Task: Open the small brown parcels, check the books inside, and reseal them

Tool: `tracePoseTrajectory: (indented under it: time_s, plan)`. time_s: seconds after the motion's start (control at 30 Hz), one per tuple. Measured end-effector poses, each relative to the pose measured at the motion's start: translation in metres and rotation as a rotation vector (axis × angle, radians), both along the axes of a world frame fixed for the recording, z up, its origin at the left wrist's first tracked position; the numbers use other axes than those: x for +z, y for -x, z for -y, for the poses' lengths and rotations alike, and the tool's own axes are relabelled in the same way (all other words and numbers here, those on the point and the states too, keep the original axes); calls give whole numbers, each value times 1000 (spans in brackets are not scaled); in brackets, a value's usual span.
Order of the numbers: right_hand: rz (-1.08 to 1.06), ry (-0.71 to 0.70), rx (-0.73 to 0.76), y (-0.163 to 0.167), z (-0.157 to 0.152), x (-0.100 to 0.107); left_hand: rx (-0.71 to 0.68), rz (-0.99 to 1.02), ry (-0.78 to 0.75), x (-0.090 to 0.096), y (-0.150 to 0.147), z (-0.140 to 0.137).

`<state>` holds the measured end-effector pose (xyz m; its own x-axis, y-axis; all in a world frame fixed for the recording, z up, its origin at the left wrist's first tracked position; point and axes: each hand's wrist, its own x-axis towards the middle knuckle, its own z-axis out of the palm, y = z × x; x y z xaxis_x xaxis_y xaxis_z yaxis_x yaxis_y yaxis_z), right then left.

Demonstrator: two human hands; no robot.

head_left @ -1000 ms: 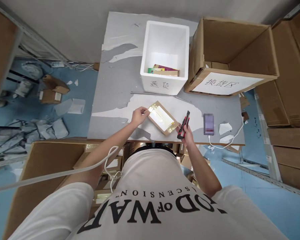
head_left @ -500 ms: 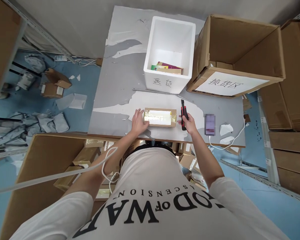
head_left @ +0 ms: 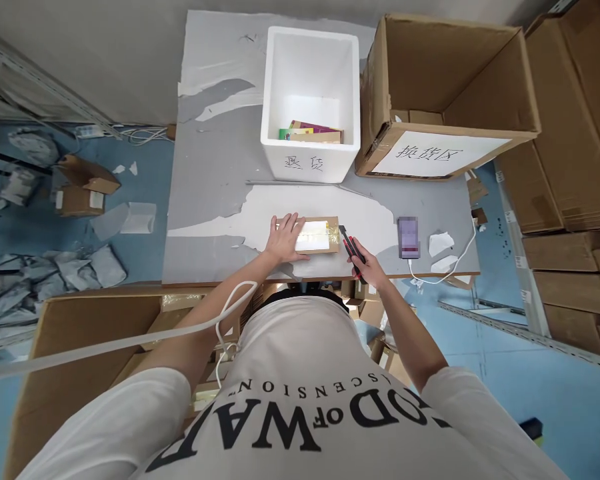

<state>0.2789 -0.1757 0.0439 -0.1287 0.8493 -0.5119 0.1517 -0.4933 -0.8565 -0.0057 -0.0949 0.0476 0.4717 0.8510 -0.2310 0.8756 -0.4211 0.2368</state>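
A small taped cardboard box (head_left: pixel 316 235) with a white label lies on the table near its front edge. My left hand (head_left: pixel 284 239) rests over the box's left end, fingers spread across its top. In my right hand (head_left: pixel 368 265) is a black and red utility knife (head_left: pixel 351 245), gripped by the handle. The knife's tip points up and left, close to the box's right end; whether it touches the tape I cannot tell.
Behind the box stand a white foam box (head_left: pixel 307 160) holding some colourful packets and a large open carton (head_left: pixel 453 157) with a handwritten label. A phone (head_left: pixel 409 238) with a white cable lies at the right, beside torn paper (head_left: pixel 441 243). A grey table (head_left: pixel 205 160) holds everything.
My left hand has moved from the box's left side onto its top, fingers spread. My right hand has lowered and tilted the knife so its tip leans left towards the box's end.
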Motion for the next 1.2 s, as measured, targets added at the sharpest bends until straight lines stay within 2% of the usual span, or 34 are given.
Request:
tracePoseTrajectory:
  time_s: [0.33, 0.47, 0.63, 0.83, 0.97, 1.07, 1.13, 1.2]
  plan:
    - [44, 84, 244, -27, -14, 16, 39, 96, -32, -10, -1, 1]
    - [79, 58, 294, -30, -10, 19, 28, 116, -22, -10, 0, 2]
    - [51, 85, 253, -28, 7, 22, 28, 130, -23, -10, 1, 2]
    - [21, 134, 216, -23, 44, 18, 20, 93, -31, -8, 0, 0]
    - [47, 77, 171, -26, 66, 8, -10, 64, -43, -9, 2, 0]
    - [177, -9, 66, -37, 71, -5, -43, 64, -58, -10, 4, 0]
    - [393, -50, 26, -44, 66, -17, -58, 74, -86, -9, 5, 1]
    - [656, -72, 68, -47, 53, -33, -57, 88, -121, -8, 5, 5]
